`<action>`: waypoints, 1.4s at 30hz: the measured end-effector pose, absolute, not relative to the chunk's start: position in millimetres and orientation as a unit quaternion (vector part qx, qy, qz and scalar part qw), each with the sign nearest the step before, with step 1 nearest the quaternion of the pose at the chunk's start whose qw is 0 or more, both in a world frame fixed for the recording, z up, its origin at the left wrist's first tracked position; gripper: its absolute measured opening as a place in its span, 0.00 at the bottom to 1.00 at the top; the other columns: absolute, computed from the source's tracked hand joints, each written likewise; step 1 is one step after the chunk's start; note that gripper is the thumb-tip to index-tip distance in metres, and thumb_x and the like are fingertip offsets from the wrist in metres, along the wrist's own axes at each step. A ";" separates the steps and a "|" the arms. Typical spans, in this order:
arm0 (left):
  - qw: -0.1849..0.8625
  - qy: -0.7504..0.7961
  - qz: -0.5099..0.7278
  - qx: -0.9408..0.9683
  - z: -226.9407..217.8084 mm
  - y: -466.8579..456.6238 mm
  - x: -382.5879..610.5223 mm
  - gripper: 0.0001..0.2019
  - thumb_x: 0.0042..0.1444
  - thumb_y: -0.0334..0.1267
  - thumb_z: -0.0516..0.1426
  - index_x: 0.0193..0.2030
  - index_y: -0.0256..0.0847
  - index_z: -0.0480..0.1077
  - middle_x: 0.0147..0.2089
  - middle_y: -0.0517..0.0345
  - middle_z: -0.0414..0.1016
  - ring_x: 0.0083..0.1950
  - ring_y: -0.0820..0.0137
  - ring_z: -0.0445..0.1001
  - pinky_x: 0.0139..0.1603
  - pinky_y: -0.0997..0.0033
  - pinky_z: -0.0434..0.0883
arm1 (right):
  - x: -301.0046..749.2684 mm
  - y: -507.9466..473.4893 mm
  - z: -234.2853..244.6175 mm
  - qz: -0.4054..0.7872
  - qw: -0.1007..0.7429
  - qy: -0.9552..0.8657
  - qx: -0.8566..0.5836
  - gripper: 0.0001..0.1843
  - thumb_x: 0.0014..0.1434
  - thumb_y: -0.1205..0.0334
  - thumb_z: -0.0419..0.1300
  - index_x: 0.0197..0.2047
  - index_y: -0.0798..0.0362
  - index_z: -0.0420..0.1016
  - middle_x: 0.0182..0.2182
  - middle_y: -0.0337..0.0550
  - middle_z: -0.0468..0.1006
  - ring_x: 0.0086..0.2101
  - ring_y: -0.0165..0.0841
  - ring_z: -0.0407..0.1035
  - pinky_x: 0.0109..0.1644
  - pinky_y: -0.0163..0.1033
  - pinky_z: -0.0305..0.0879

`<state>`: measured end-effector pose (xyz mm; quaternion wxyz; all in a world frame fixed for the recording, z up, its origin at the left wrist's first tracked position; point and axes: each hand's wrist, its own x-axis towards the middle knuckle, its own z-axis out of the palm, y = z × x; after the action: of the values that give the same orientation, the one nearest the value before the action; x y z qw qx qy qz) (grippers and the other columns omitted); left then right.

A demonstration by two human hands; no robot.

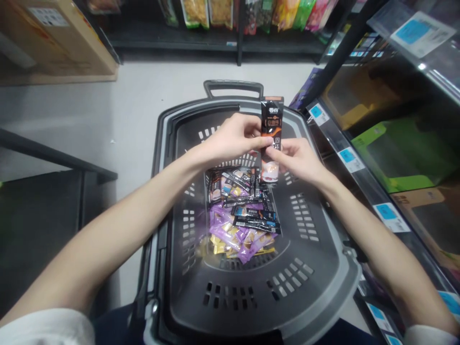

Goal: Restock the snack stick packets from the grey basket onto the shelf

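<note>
Both my hands pinch one black and orange stick sachet [271, 122], held upright over the far right part of a shopping basket [316, 282]. My left hand [239, 136] grips its left edge, thumb across the front. Lower down, my right hand [296, 155] grips it from the right, its thumb also on the front. Some fingers are hidden behind the sachet. On the basket's floor lies a pile of stick sachets: black ones [257, 223] towards the top, purple ones [223, 230] and yellow ones [219, 245] nearer me.
Shelving with blue price tags [348, 155] runs close along the right side. Bagged snacks [196, 12] hang on a dark shelf ahead. A cardboard box [72, 48] stands at the far left, and a dark rack [39, 206] is at the near left. The basket's handle [233, 86] projects at the far end.
</note>
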<state>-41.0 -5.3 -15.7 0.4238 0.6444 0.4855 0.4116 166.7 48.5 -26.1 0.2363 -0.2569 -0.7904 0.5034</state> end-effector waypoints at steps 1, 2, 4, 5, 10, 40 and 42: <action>0.426 0.486 0.415 0.641 -16.1 -4.7 -41.2 0.10 0.60 0.39 0.65 0.38 0.32 0.74 0.35 0.52 0.78 0.34 0.75 0.75 0.35 0.76 0.69 | 166.4 47.8 -25.1 0.494 0.238 -0.796 -0.254 0.33 0.62 0.32 0.64 0.23 0.55 0.73 0.16 0.37 0.71 0.18 0.25 0.61 0.22 0.33 0.54; 0.425 0.488 0.415 0.640 -16.3 -4.4 -41.4 0.10 0.60 0.38 0.65 0.37 0.32 0.74 0.33 0.53 0.77 0.33 0.75 0.74 0.34 0.76 0.68 | 166.3 47.2 -24.0 0.485 0.243 -0.801 -0.251 0.35 0.64 0.32 0.62 0.21 0.54 0.72 0.15 0.38 0.71 0.18 0.25 0.61 0.23 0.33 0.54; 0.417 0.501 0.408 0.639 -15.8 -4.3 -41.5 0.09 0.59 0.36 0.65 0.33 0.32 0.72 0.30 0.54 0.76 0.31 0.76 0.72 0.32 0.76 0.65 | 166.0 46.7 -22.4 0.477 0.253 -0.804 -0.249 0.37 0.64 0.31 0.61 0.19 0.54 0.70 0.15 0.39 0.72 0.18 0.24 0.62 0.25 0.33 0.56; 0.413 0.507 0.403 0.640 -15.1 -4.6 -41.6 0.10 0.58 0.35 0.65 0.31 0.33 0.71 0.29 0.55 0.75 0.30 0.77 0.71 0.31 0.76 0.63 | 165.9 46.6 -22.1 0.480 0.256 -0.801 -0.251 0.36 0.63 0.31 0.62 0.19 0.54 0.70 0.16 0.39 0.72 0.19 0.25 0.63 0.25 0.33 0.57; 0.412 0.522 0.395 0.634 -13.3 -6.7 -42.1 0.09 0.57 0.34 0.65 0.30 0.34 0.71 0.30 0.55 0.75 0.30 0.78 0.69 0.31 0.75 0.62 | 164.5 47.4 -25.2 0.519 0.274 -0.765 -0.266 0.30 0.58 0.33 0.69 0.26 0.51 0.69 0.17 0.35 0.73 0.18 0.27 0.66 0.24 0.34 0.61; 0.508 0.471 0.451 0.563 -16.6 -4.1 -34.9 0.04 0.59 0.31 0.63 0.40 0.33 0.75 0.34 0.53 0.75 0.31 0.76 0.68 0.35 0.71 0.66 | 164.8 47.0 -23.3 0.501 0.275 -0.770 -0.284 0.30 0.57 0.37 0.71 0.23 0.51 0.65 0.17 0.35 0.70 0.19 0.28 0.63 0.25 0.34 0.58; 0.503 0.472 0.448 0.568 -16.0 -3.7 -35.0 0.03 0.59 0.31 0.63 0.40 0.33 0.75 0.32 0.55 0.74 0.30 0.76 0.67 0.34 0.70 0.65 | 166.2 48.4 -24.4 0.503 0.256 -0.775 -0.285 0.29 0.59 0.36 0.69 0.26 0.51 0.69 0.18 0.36 0.72 0.20 0.28 0.64 0.25 0.35 0.59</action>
<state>-35.0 -3.7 -16.0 0.5034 0.5681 0.4725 0.4479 166.2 48.4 -24.4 0.2556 -0.2851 -0.7748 0.5031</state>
